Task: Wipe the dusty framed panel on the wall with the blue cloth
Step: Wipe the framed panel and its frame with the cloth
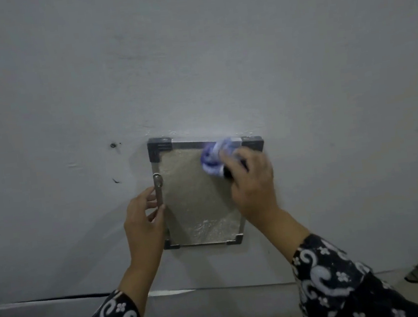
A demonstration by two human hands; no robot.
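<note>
**Blue cloth bunched at the top right of the dusty panel**

The framed panel (202,203) hangs flat on a pale grey wall (191,56), a little below the middle of the view. It is an upright rectangle with a thin metal frame and dark corner pieces; the two upper corners are large and blocky, the two lower ones smaller. Its face is a dull, grainy beige-grey, matte over most of its area, with a patch of rough, shiny texture catching light near the bottom edge. A small metal latch (158,190) with a round head sits on the left rail of the frame.

The blue cloth (214,159) is crumpled into a tight wad of blue and white folds. It lies against the upper right part of the panel, overlapping the top rail just beside the right upper corner piece. The right hand (253,182) grips it from below, fingers curled closed around the wad, the back of the hand towards the camera and covering the right edge of the frame.

The left hand (144,217) rests at the left rail by the latch, its fingers loosely bent and touching the frame's edge; it holds nothing. Both forearms wear dark sleeves (328,275) with a white swirl and flower print.

A few dark marks dot the wall to the left of the panel
</note>
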